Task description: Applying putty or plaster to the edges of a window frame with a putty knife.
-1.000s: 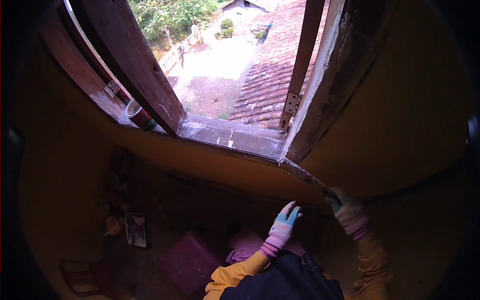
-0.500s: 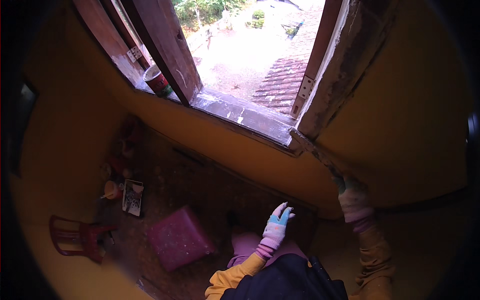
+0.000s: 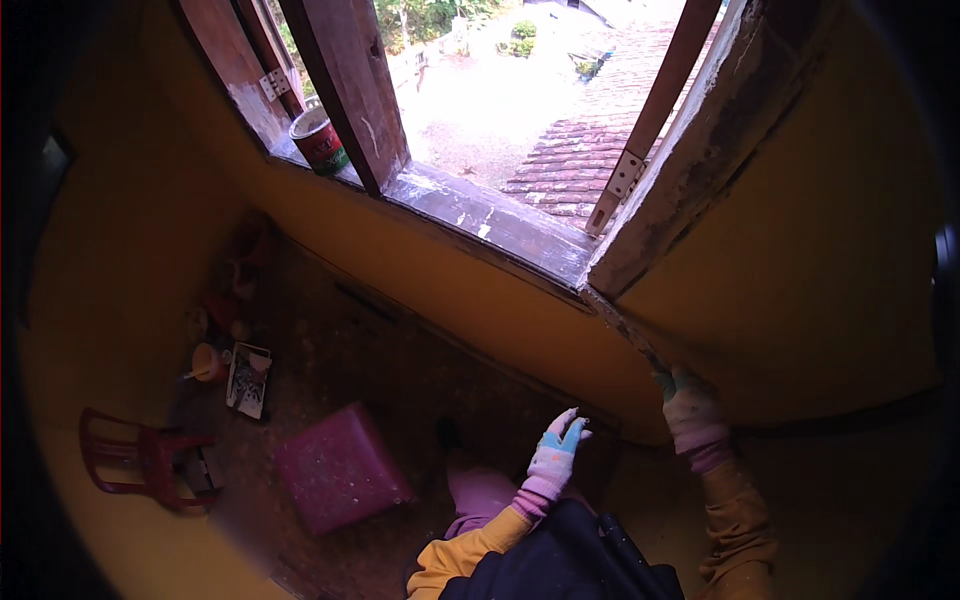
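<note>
From where I stand, the person's right hand (image 3: 692, 412), in a pale knit glove with a pink cuff, has its fingers wrapped around a long, narrow, dark-stained tool (image 3: 625, 325), whose far tip is at the lower right corner of the peeling brown wooden window frame (image 3: 690, 165). The similarly gloved left hand (image 3: 553, 458) hangs free before the body, fingers slightly parted.

Mustard-yellow sleeves (image 3: 470, 553), pale gloves (image 3: 552, 460) with pinkish-purple cuffs (image 3: 531, 503).
</note>
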The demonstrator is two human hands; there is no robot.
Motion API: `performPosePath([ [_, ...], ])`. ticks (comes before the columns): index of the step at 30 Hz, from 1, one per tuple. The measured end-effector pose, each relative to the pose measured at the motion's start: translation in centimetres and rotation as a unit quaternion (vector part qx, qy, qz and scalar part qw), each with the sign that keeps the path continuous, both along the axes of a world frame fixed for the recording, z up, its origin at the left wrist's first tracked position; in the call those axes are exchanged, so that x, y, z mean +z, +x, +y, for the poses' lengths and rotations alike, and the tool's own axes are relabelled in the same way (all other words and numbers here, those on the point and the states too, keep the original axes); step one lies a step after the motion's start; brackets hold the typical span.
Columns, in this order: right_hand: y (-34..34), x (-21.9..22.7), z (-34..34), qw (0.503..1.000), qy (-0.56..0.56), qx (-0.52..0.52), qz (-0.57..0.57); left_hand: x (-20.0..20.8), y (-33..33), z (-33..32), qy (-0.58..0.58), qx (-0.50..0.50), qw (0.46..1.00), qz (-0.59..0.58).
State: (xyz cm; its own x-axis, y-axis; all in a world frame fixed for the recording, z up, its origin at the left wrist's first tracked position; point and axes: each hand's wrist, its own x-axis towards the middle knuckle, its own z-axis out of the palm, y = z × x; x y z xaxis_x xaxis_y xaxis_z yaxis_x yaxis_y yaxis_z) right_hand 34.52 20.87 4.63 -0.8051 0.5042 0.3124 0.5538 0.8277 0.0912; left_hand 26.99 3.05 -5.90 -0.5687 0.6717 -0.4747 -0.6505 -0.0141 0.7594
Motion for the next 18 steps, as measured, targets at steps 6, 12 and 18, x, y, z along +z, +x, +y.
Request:
performPosePath([
  [6,0.0,0.6,0.2,0.994,0.047,0.025,0.097,0.5,-0.3,0.0,0.003,-0.004,1.000,0.005],
  [12,-0.4,-1.4,1.3,0.999,-0.001,-0.014,0.052,0.7,-0.2,-0.5,-0.007,-0.014,1.000,0.022],
  [18,0.3,-3.6,1.5,1.000,0.000,-0.007,0.017,0.8,-0.7,-1.0,-0.009,0.002,1.000,0.001],
])
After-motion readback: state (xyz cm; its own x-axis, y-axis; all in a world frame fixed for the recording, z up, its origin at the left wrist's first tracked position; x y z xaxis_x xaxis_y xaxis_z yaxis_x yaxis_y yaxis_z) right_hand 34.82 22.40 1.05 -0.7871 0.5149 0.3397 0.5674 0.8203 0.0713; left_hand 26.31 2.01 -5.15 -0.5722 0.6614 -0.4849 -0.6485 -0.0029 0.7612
